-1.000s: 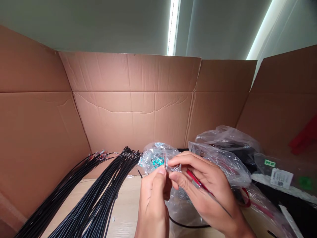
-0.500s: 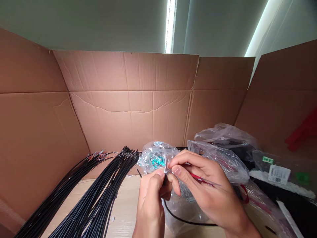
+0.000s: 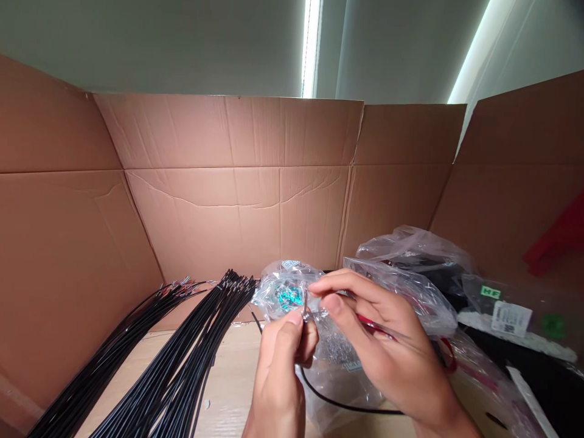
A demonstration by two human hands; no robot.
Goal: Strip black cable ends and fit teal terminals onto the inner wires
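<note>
In front of me, my left hand point(image 3: 283, 359) is closed in a pinch around the end of a black cable point(image 3: 337, 406), whose free length curves away below to the right. A thin silvery tip point(image 3: 305, 302) sticks up from between its thumb and finger. My right hand point(image 3: 383, 340) is just to the right, with thumb and index finger slightly apart near that tip. Tucked across its palm are red-handled tweezers point(image 3: 376, 325), their slim metal ends pointing back toward the wrist. Behind the fingers lies a clear bag point(image 3: 274, 283) of small turquoise pieces point(image 3: 289, 297).
Thick bundles of black cables point(image 3: 182, 353) lie on the left of the table point(image 3: 228, 389). Another clear bag point(image 3: 335, 347) holds tiny metallic bits. Plastic bags point(image 3: 410, 292) and a labelled packet point(image 3: 511, 316) pile up on the right. Cardboard walls point(image 3: 237, 207) surround the table.
My right thumb and index finger have opened a little and drawn back from the cable tip, which shows more plainly. My left index finger has curled in.
</note>
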